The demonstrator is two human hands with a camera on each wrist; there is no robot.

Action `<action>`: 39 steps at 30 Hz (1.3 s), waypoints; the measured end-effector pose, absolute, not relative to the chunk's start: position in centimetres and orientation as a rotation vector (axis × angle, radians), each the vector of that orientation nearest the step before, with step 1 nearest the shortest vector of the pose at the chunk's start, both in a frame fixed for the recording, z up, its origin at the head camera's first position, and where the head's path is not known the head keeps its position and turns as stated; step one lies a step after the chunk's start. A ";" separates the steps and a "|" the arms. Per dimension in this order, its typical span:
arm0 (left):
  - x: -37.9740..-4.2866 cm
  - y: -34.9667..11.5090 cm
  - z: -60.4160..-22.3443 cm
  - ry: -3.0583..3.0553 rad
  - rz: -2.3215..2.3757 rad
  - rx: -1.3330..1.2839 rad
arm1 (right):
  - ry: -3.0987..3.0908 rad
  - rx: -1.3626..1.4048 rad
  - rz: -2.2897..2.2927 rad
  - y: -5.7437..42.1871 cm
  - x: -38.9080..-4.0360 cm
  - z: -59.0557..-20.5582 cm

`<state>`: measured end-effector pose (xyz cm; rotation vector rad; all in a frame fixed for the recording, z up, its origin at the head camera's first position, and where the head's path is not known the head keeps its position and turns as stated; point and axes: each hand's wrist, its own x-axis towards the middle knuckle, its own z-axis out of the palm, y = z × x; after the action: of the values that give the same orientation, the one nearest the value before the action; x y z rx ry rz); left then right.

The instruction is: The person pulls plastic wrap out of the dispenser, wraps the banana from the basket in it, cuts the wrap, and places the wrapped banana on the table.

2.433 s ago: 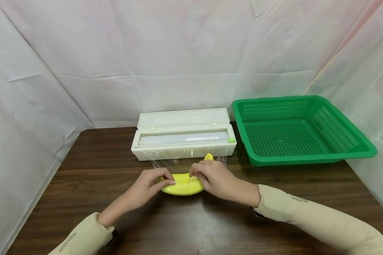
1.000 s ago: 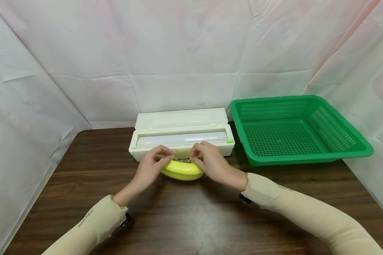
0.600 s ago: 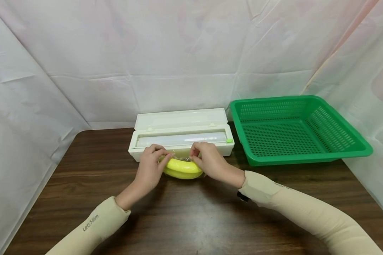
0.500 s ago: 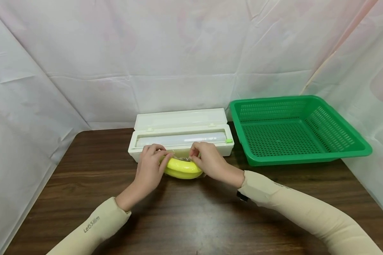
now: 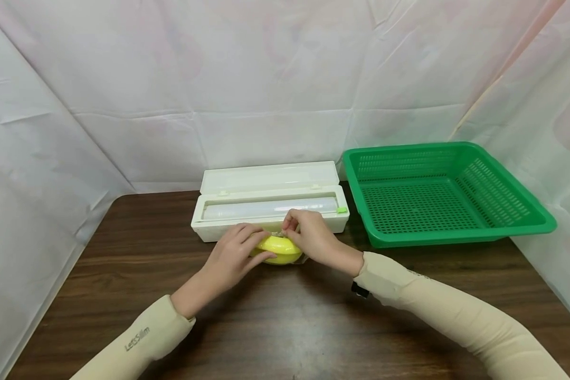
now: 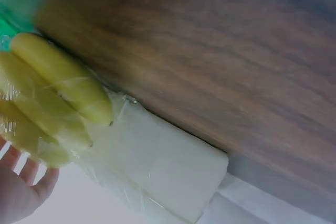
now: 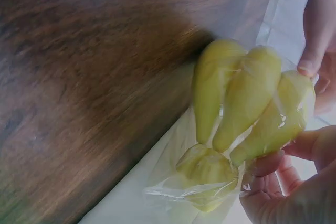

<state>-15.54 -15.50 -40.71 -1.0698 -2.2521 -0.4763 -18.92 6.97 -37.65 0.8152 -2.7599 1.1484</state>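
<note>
A bunch of yellow bananas (image 5: 285, 256) is held up just before a white cling film box, with clear cling film (image 7: 163, 188) over it. In the right wrist view the stem end lies under bunched film. My left hand (image 5: 233, 256) grips the bananas' left end, fingers over the top and thumb on the near side. My right hand (image 5: 315, 240) pinches the film at the bunch's right end with thumb and forefinger. Behind, the cling film box (image 5: 209, 232) stands with its lid raised, the film roll (image 5: 266, 208) inside it.
A green plastic basket (image 5: 375, 237) stands to the right of the box. A bright green slider (image 5: 342, 210) sits at the box's right front edge. Dark wooden tabletop (image 5: 290, 327) stretches in front, and pale sheeting (image 5: 266, 79) hangs behind and at the sides.
The bananas have risen and moved back toward the box, turning over in the film. In the last half second my left hand has shifted right, its thumb coming onto the bananas' near side.
</note>
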 end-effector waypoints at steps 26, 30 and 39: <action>-16.1 -15.3 -40.3 -2.442 -0.358 -0.964 | -2.642 0.934 0.483 9.1 -16.7 -40.3; -16.1 -15.4 -40.5 -2.450 -0.343 -0.937 | -2.728 0.952 0.549 9.2 -16.9 -40.4; -16.0 -15.6 -40.1 -2.615 -0.470 -0.892 | -2.698 0.995 0.500 9.2 -16.9 -40.4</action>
<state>-16.05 -15.65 -40.11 -0.8920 -2.6146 -0.4703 -16.90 9.23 -40.42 0.9954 -2.6980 0.5002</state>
